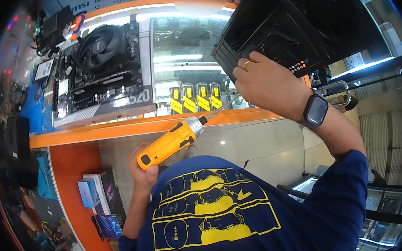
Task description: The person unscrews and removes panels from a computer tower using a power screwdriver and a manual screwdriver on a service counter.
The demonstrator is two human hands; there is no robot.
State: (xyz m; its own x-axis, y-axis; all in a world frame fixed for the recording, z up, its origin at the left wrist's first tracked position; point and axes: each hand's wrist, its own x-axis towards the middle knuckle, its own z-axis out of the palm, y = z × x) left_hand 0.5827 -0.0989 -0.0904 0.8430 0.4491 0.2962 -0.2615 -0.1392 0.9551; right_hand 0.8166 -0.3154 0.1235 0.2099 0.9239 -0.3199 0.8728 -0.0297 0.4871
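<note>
Screwdriver (167, 145): one, orange; body out in front of the tabletop (229, 118), tilted, with tip end near the right hand (268, 79). Probably moderately heavy, stiff throughout, with most weight in the body.
Handle (155, 154): one; best taken round the thick part, likely smooth but easy to wrap.
Shaft (218, 108): one, thin and rigid; likely slippery, a poor place to carry the weight.
Left hand (142, 166): fingers closed round the rear of the handle, gripping firmly by the look of it.
Right hand: bent over the near side of the case (345, 22), fingers curled; tips hidden, so cannot tell whether gripping case, shaft or nothing.
Case: one, black, on the right of the tabletop; likely bulky and stiff, best held by the frame edges.
Motherboard (102, 86): one, on one box (109, 113) at left; likely fragile, best taken by the edges.
Fan (100, 48): one, black, mounted on the motherboard.
Packs (188, 99): four, yellow-labelled, in a row beneath the glass.
Watch (316, 109): one, on the right wrist.
Ring (246, 64): one, on the right hand.
</note>
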